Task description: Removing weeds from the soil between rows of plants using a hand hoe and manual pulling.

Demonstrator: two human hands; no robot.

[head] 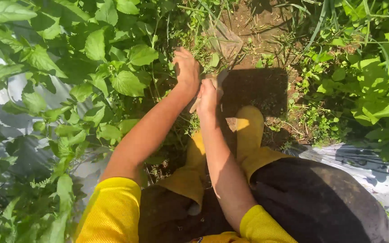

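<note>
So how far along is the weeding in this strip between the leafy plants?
Done: a bare soil patch shows ahead of the yellow boots. In hand: the right hand grips a wooden tool handle, the left hand reaches into stems. Left: small weeds to the right.

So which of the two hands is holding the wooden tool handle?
The right hand grips the wooden handle; the left hand reaches into the weeds instead.
</note>
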